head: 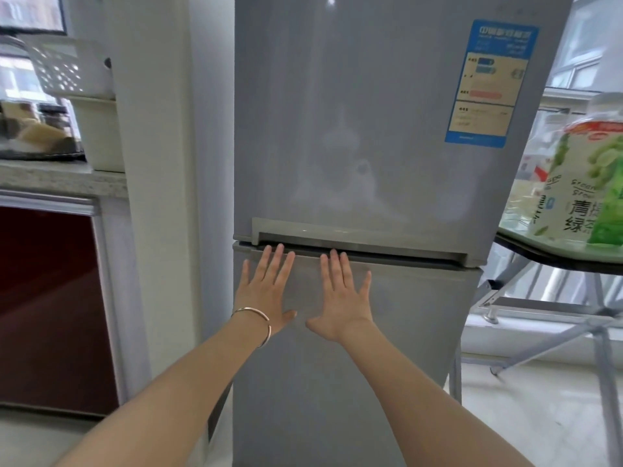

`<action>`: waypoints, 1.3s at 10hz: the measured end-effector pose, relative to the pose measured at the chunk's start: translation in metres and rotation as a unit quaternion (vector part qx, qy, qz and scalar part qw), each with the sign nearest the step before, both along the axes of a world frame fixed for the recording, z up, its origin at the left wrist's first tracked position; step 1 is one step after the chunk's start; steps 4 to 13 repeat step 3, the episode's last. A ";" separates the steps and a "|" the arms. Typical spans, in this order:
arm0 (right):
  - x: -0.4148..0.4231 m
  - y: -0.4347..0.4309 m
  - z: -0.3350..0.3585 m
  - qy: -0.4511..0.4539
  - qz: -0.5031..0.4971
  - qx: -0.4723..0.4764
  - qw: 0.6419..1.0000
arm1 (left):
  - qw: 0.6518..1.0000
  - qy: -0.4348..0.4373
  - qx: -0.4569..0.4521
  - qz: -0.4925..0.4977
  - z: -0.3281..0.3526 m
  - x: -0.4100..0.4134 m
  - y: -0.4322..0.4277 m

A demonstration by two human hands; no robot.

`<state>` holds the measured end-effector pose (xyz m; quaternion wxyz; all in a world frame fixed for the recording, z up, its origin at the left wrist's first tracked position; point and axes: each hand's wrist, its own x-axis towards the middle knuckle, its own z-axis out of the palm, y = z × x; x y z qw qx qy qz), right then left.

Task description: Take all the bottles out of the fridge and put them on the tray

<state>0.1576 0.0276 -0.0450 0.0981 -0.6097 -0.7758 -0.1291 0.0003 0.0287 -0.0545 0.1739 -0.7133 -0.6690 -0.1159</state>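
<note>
Fridge (354,129) closed, with my left hand (269,291) and right hand (342,298) flat against its lower door, each grip open, fingertips at the handle; bottles (586,183) on tray (526,235), right.

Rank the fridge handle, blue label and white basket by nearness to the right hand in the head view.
From the right hand:
1. Fridge handle, just above the fingertips.
2. Blue label, upper right on the door.
3. White basket, far upper left.

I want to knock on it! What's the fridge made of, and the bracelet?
The fridge looks like painted or coated sheet metal, grey and glossy: it shows faint reflections. The bracelet on the left wrist looks like polished metal, a thin, shiny band, though coated plastic is possible.
</note>
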 end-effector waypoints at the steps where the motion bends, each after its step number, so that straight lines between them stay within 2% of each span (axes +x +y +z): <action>1: 0.000 0.000 0.008 0.001 -0.010 -0.030 0.999 | 1.000 -0.004 -0.029 -0.002 0.014 -0.004 -0.004; 2: 0.002 -0.008 0.020 0.014 0.013 -0.055 0.998 | 0.998 -0.005 -0.063 -0.005 0.024 0.001 -0.008; 3: 0.019 -0.029 0.030 0.161 0.063 0.041 0.984 | 0.995 -0.068 0.018 -0.070 0.044 0.001 -0.026; 13: 0.019 -0.029 0.030 0.161 0.063 0.041 0.984 | 0.995 -0.068 0.018 -0.070 0.044 0.001 -0.026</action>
